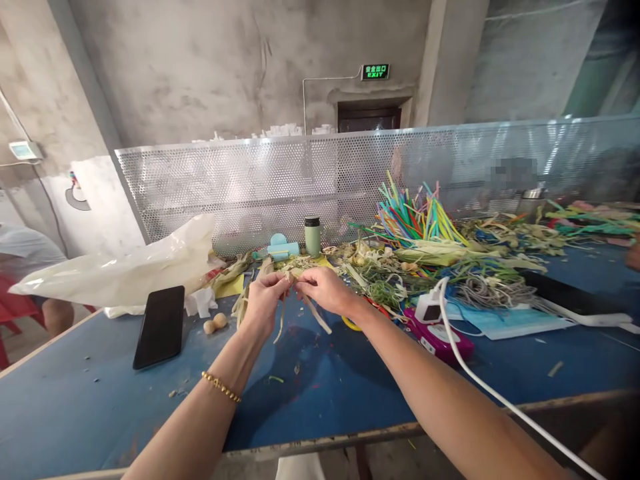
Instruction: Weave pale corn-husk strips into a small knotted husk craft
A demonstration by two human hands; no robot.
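Observation:
Both my hands meet above the blue table, pinching pale dried husk strips between them. My left hand is closed on one end of the strips, a gold bracelet on its wrist. My right hand is closed on the other end, thumb and fingers pressed together. Loose strip ends hang down toward the table below the hands.
A black phone lies at left beside two small round balls and a large plastic bag. A green bottle, coloured straws, husk piles, a pink device with white cable and a perforated metal screen surround the work area.

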